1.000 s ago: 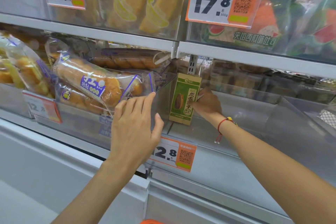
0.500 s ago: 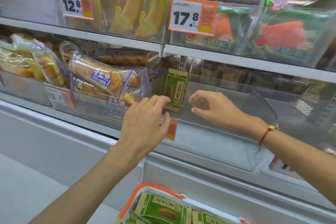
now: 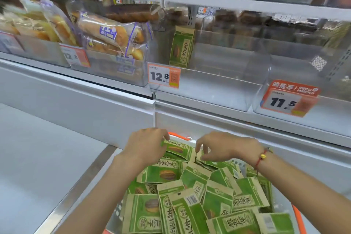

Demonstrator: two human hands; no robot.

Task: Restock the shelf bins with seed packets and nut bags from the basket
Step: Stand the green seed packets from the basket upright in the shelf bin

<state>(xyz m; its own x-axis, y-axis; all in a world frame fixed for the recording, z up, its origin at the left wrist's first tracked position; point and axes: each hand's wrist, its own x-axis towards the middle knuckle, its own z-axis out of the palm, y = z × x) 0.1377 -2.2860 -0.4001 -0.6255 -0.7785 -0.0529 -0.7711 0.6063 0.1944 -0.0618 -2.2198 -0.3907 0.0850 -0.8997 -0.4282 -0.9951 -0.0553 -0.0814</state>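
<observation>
Head view looks down on a basket [image 3: 179, 137] heaped with green seed packets [image 3: 191, 194], standing below the shelf. The left hand [image 3: 146, 145] curls over a packet [image 3: 177, 149] at the basket's far rim, fingers on its edge; whether it grips it I cannot tell. The right hand [image 3: 226, 147] hovers just beside, over the far end of the pile, fingers bent and apart, holding nothing. Above the basket one packet [image 3: 181, 47] stands upright in a clear bin [image 3: 209, 85], behind a 12.8 price tag [image 3: 164, 77]
</observation>
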